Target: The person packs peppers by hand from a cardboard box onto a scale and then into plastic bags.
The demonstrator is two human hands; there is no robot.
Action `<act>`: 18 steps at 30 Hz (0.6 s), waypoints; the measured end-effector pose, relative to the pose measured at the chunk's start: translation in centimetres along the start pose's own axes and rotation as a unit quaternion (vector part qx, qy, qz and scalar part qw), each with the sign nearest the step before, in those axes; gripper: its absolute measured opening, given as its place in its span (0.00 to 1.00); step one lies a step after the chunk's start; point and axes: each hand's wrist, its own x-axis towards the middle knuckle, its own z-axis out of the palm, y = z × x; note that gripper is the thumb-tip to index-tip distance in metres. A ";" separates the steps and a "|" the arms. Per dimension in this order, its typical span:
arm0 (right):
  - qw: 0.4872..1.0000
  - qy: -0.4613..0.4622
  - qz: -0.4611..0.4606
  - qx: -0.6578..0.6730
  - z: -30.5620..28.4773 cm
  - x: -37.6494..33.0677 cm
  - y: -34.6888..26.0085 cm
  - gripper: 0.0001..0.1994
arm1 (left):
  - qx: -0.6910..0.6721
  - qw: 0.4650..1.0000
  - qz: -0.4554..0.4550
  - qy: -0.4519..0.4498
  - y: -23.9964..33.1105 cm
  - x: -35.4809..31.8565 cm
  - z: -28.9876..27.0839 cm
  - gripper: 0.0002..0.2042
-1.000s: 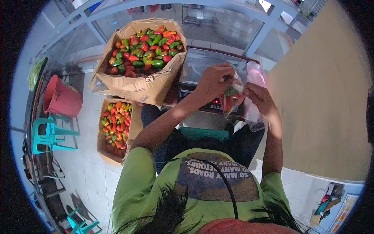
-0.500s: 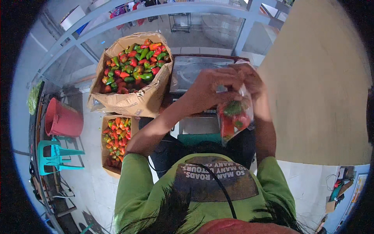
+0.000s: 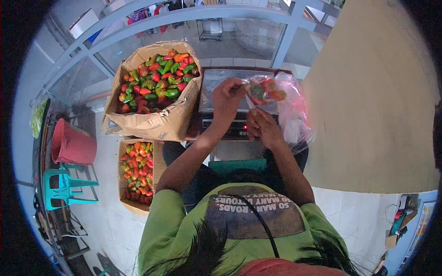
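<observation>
- My left hand (image 3: 229, 94) is raised over the weighing scale (image 3: 225, 87); its fingers are pinched narrow on the neck of a small clear bag of peppers (image 3: 266, 89), which they hold up.
- The small bag hangs above the scale's steel platform, just off the left fingertips, with red and green peppers showing through the plastic.
- My right hand (image 3: 261, 130) sits lower, in front of the scale's display panel. Its fingers are curled in; whether they grip anything I cannot tell.
- A loose stack of clear plastic bags (image 3: 294, 117) lies just right of the right hand, against the scale's right side.
- A large open cardboard box (image 3: 159, 122), heaped with red, green and orange peppers, stands just left of the scale.
- A second, smaller box of peppers (image 3: 136, 170) stands on the floor below the first.
- A red bucket (image 3: 71, 146) and a teal plastic chair (image 3: 66, 188) stand well apart to the left.
- A tan wall panel (image 3: 373, 101) fills the right side.
</observation>
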 end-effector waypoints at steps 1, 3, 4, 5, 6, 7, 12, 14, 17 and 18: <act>0.965 0.088 0.019 -0.248 0.3 -0.6 -1.2 0.13 | 0.064 0.998 0.017 -0.007 0.1 -0.4 -0.2 0.06; 0.860 0.172 0.035 -0.480 -0.3 -1.5 -2.4 0.12 | 0.085 0.995 0.020 -0.043 1.1 -1.0 -0.6 0.06; 0.798 0.163 -0.084 -0.574 -1.0 -1.9 -2.7 0.11 | 0.106 0.991 0.024 -0.082 1.6 -1.1 -0.7 0.07; 0.715 0.150 -0.200 -0.653 -1.6 -2.3 -3.1 0.10 | 0.104 0.991 0.024 -0.083 1.8 -1.1 -0.8 0.07; 0.715 0.149 -0.199 -0.653 -1.0 -2.5 -4.5 0.10 | 0.087 0.986 0.054 -0.130 1.9 -1.2 -1.1 0.07; 0.703 0.115 -0.191 -0.675 0.4 -2.3 -6.5 0.10 | 0.074 0.979 0.080 -0.172 2.0 -1.4 -1.6 0.08; 0.697 0.017 -0.200 -0.688 -1.0 -0.8 -10.0 0.11 | 0.107 0.936 0.122 -0.312 6.0 -1.7 -1.6 0.08; 0.863 -0.150 -0.109 -0.470 -0.9 0.0 -10.7 0.11 | 0.080 0.929 0.136 -0.336 6.7 -1.5 -1.5 0.08; 0.959 0.095 -0.071 -0.258 -2.7 -0.6 -6.2 0.15 | 0.003 0.931 0.192 -0.311 6.8 -0.6 -0.7 0.07; 0.959 0.096 -0.073 -0.256 -3.7 -0.6 -4.0 0.15 | -0.041 0.951 0.105 -0.288 6.9 -0.5 -0.4 0.07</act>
